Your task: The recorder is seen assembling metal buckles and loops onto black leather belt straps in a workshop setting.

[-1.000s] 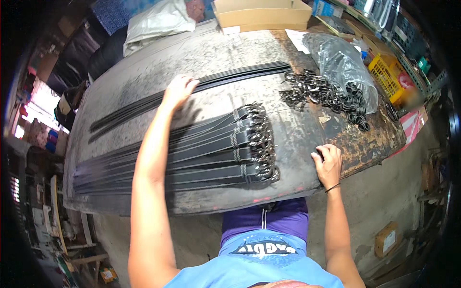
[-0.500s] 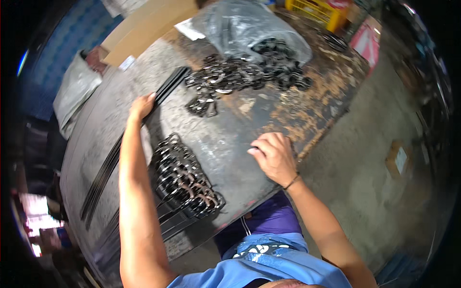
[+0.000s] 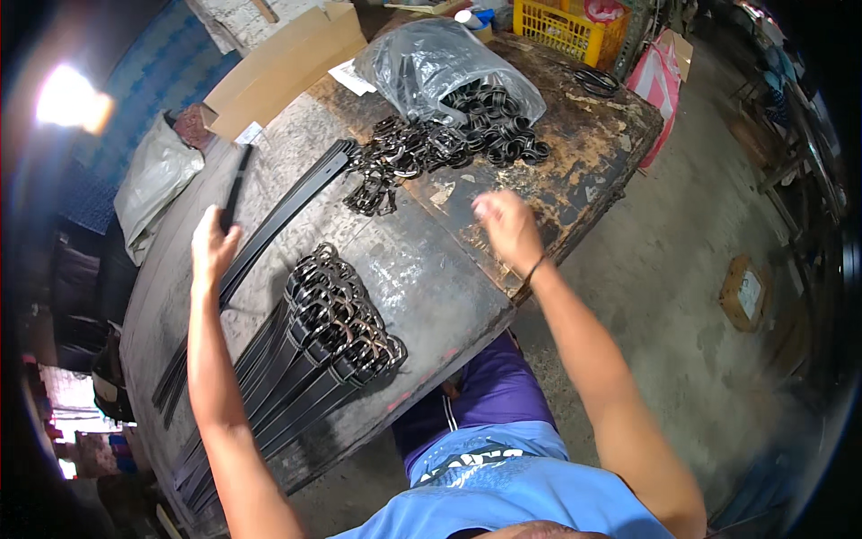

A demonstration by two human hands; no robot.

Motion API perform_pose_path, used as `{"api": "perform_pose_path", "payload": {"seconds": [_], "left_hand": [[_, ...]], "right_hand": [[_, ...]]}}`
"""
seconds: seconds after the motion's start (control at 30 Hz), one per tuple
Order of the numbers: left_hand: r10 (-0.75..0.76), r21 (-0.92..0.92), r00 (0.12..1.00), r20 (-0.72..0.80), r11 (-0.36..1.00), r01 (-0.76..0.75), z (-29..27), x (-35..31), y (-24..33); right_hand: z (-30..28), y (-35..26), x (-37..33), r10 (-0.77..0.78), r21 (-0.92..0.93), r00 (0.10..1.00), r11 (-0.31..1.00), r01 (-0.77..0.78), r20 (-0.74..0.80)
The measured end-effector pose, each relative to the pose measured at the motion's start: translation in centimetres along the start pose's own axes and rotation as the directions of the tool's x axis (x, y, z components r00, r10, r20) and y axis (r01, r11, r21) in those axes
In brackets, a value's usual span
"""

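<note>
My left hand [image 3: 214, 247] is closed round one end of a single black belt strap [image 3: 237, 184], lifted off the table and pointing away from me. Just right of it lies a stack of long black straps [image 3: 301, 193]. Nearer to me, black belts fitted with shiny buckles [image 3: 337, 310] lie fanned in a heap. My right hand [image 3: 510, 232] hovers over the table's right side with its fingers curled; what they hold, if anything, is hidden. Beyond it are a pile of loose dark metal buckles [image 3: 395, 153] and black rings [image 3: 494, 121] spilling from a clear plastic bag [image 3: 404, 67].
A cardboard piece [image 3: 283, 63] stands at the far left edge of the worn table [image 3: 413, 260]. At the back are a yellow crate [image 3: 561, 31] and a coil of black cord [image 3: 597, 83]. A pink and white bag [image 3: 660, 85] hangs off the far right corner.
My left hand has moved left, away from the stack, with one strap now apart in it. My right hand has moved farther from me, toward the rings.
</note>
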State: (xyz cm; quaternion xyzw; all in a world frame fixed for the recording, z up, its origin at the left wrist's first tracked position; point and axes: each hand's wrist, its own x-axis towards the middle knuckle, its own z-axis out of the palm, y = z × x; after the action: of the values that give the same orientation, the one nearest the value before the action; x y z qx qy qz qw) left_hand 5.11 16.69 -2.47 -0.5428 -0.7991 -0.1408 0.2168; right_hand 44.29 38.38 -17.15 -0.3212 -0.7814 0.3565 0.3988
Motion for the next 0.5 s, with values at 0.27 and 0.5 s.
{"api": "perform_pose_path", "payload": {"seconds": [0.27,0.5], "left_hand": [[-0.606,-0.863,0.788,0.107,0.337,0.376,-16.2,-19.4,7.8],[-0.761,-0.965,0.594,0.260,-0.181,0.191,-11.9,-31.6,16.2]], "right_hand": [[-0.7,4.0,7.3,0.057,-0.388,0.993,0.917,-0.092,-0.101],[1.9,-5.1,-1.4,-0.406,-0.088,0.902,0.903,0.421,0.149]]}}
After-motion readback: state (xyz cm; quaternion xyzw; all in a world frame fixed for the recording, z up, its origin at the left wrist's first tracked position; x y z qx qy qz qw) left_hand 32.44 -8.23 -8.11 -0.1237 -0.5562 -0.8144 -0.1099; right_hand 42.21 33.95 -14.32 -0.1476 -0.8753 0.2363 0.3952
